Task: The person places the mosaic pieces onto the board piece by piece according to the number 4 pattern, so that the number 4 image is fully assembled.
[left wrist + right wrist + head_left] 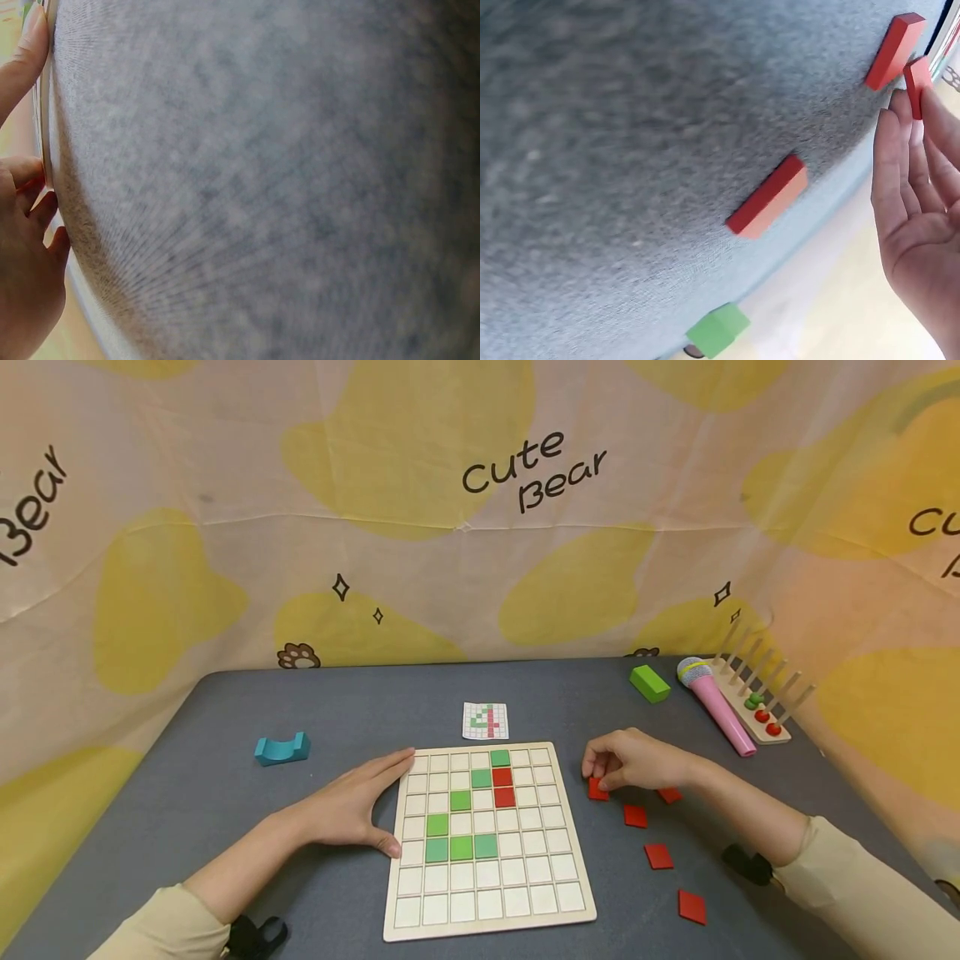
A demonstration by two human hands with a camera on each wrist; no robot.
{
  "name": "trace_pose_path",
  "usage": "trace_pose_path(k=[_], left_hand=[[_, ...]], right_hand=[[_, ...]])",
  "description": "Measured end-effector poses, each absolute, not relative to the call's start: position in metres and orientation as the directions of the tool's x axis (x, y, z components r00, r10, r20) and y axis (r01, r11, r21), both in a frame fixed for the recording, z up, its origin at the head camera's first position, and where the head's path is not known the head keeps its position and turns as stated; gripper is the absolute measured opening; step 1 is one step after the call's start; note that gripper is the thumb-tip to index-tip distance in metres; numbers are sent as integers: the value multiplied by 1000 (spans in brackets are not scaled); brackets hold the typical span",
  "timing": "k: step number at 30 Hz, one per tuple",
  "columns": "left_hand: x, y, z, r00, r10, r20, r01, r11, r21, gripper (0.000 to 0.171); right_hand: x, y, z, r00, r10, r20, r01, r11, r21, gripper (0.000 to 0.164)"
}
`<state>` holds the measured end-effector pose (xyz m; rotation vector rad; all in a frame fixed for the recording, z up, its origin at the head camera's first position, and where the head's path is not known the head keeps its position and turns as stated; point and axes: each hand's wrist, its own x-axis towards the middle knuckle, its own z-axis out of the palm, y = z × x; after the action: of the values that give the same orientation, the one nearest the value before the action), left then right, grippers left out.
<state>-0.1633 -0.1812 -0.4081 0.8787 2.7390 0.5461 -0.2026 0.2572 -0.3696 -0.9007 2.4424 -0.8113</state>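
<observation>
A wooden grid board (462, 906) lies flat on the dark table, with several green tiles (461, 847) and two red tiles (504, 797) in its squares. Against the board's left edge rests my left hand (348, 802), thumb and fingers spread and fairly straight. In the left wrist view that hand touches the thin edge of the board. My right hand (633, 760), to the right of the board, pinches a red square tile (917, 86) between thumb and fingers. Near it, several loose red tiles (658, 857) lie on the table.
Behind the board lies a small pattern card (485, 721). A teal curved block (282, 749) stands at the left. At the back right are a green block (649, 683), a pink toy microphone (722, 714) and a peg stand (780, 736) with small beads.
</observation>
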Motion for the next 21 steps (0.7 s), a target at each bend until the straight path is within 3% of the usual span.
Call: trace_pose_path(k=[11, 21], left_hand=[[-164, -182, -409, -799, 594, -93, 514, 755, 408, 126], [-164, -182, -409, -803, 589, -91, 516, 763, 388, 126]], right_hand=[[-202, 236, -366, -770, -632, -88, -456, 642, -616, 14], [-196, 207, -362, -765, -641, -57, -449, 596, -666, 13]])
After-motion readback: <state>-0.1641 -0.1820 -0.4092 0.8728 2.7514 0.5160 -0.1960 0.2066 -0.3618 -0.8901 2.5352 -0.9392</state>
